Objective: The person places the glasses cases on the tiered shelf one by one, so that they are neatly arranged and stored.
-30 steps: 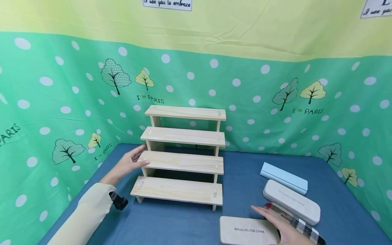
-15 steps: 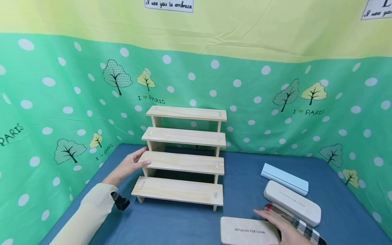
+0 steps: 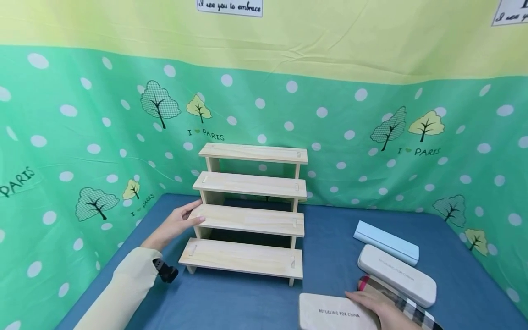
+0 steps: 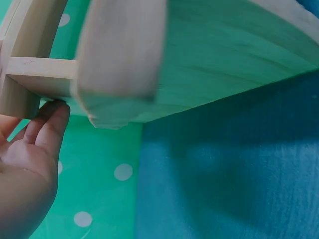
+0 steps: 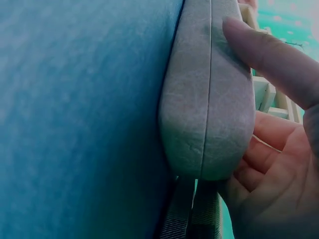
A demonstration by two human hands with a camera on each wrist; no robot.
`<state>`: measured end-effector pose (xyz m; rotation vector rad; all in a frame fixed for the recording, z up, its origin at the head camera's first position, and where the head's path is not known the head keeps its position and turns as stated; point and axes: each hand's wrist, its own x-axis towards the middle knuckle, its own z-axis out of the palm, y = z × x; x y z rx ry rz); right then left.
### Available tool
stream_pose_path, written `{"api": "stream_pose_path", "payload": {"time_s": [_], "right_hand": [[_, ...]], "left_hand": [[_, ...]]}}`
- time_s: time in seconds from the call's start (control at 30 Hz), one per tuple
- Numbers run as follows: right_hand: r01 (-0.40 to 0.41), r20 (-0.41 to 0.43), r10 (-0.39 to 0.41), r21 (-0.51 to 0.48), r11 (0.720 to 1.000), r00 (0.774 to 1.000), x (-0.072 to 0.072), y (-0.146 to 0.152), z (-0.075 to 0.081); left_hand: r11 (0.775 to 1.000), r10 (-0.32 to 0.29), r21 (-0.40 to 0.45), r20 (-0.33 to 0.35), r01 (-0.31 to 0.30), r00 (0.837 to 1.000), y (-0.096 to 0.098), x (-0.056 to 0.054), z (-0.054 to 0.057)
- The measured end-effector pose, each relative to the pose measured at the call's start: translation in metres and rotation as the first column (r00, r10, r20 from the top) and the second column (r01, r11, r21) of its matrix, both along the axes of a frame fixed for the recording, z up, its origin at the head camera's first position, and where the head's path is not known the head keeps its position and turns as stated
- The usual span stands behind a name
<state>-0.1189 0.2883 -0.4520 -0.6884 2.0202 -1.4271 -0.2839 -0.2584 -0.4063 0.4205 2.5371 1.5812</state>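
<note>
A four-step wooden display shelf [image 3: 249,184] stands at the back of the table. My left hand [image 3: 174,225] grips its left side, thumb on the second board from the bottom and fingers behind the side. In the left wrist view those fingers [image 4: 52,127] press at a wooden crosspiece. At the front, my right hand [image 3: 383,311] holds the right end of a pale grey glasses case [image 3: 330,314] lettered "REFUELING FOR CHINA". From the right wrist view, the thumb [image 5: 264,55] lies along the case's side, with the other fingers curled on its opposite face. The case lies flat.
Right of the held case lie a plaid glasses case [image 3: 406,302], another pale grey case [image 3: 398,275] and a light blue case [image 3: 387,243], all slanted alike. Blue cloth [image 3: 330,256] covers the table. A green polka-dot curtain [image 3: 330,133] hangs close behind the shelf.
My right hand has come down onto the grey glasses case, its fingers closing on the far edge. The left hand keeps its hold on the shelf. The head view has shifted slightly.
</note>
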Motion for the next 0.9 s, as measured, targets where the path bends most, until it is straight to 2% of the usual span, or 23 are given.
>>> {"api": "stream_pose_path", "payload": {"time_s": [0.07,0.13,0.33,0.4,0.47,0.5,0.53,0.63,0.7,0.77,0.9], "right_hand": [[0.008,0.096,-0.005,-0.028,1.0,0.995,-0.001,-0.0007,0.0],[0.011,0.131,-0.008,-0.029,1.0,0.991,-0.0014,-0.0014,0.0],[0.014,0.113,-0.01,-0.033,0.999,0.994,0.0005,-0.0019,0.0002],[0.021,0.064,-0.019,-0.027,0.999,0.998,0.0013,-0.0025,0.0006],[0.02,-0.088,-0.019,0.016,1.0,0.996,0.0019,-0.0038,0.0012],[0.021,-0.179,-0.014,0.039,0.999,0.984,0.0022,-0.0047,0.0014],[0.039,-0.279,-0.017,0.073,0.997,0.96,0.0024,-0.0057,0.0017],[0.086,-0.438,-0.027,0.116,0.99,0.899,0.0027,-0.0079,0.0021],[0.094,-0.407,-0.042,0.108,0.99,0.912,0.0029,-0.0079,0.0025],[0.1,-0.329,-0.062,0.099,0.99,0.942,0.0028,-0.0068,0.0029],[0.109,-0.243,-0.08,0.111,0.988,0.967,0.0026,-0.0037,0.0028]], "left_hand": [[1.0,0.004,-0.009,0.002,-0.004,1.0,0.0,-0.0004,-0.0002],[1.0,0.013,-0.011,0.005,-0.013,1.0,0.0,-0.0011,-0.0008],[1.0,0.014,-0.009,-0.023,-0.014,1.0,0.001,-0.0018,-0.0029],[1.0,0.01,0.0,-0.038,-0.01,0.999,0.0011,-0.0018,-0.0036],[0.999,0.022,0.025,-0.038,-0.021,0.999,0.0015,-0.0015,-0.0045],[0.999,0.026,0.031,-0.041,-0.025,0.999,0.0013,-0.0014,-0.0049],[0.999,0.031,0.041,-0.042,-0.029,0.999,0.0013,-0.0014,-0.005],[0.998,0.042,0.056,-0.038,-0.04,0.998,0.0013,-0.0009,-0.004],[0.998,0.039,0.058,-0.034,-0.037,0.999,0.0015,-0.0005,-0.0033],[0.997,0.032,0.065,-0.028,-0.03,0.999,0.0021,-0.0003,-0.0028],[0.996,0.023,0.083,-0.02,-0.021,1.0,0.0039,-0.0002,-0.0031]]}}
